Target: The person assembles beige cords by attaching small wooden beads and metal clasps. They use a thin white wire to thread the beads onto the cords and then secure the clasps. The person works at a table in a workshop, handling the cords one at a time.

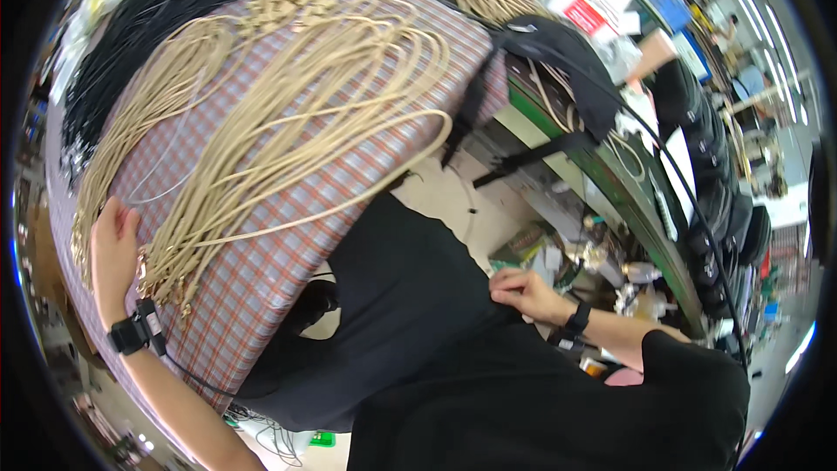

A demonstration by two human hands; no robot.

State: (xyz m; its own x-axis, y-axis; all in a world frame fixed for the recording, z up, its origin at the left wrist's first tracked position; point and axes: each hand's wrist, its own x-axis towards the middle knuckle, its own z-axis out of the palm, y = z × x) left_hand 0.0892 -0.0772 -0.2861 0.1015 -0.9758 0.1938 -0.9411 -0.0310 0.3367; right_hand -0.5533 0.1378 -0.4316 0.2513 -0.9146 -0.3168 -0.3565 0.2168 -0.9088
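Note:
My left hand [114,249] is at the table's left edge, its fingers curled beside the metal-tipped ends of a large bundle of beige cords [288,131]. A second beige bundle [148,113] runs just past the fingertips, and a thin white cord [179,135] loops close to them. What the left fingers hold, if anything, is hidden. My right hand [529,294] is over my black-clothed leg [410,270], away from the cords. Its thumb and fingers are drawn together in a pinch; anything between them is too small to make out.
Black cords [157,44] and a heap of small beige pieces [288,7] lie on the checked tablecloth [231,331]. A black bag [567,61] with hanging straps is at the table's right corner. Beyond it is a green-edged bench [645,218] with clutter below.

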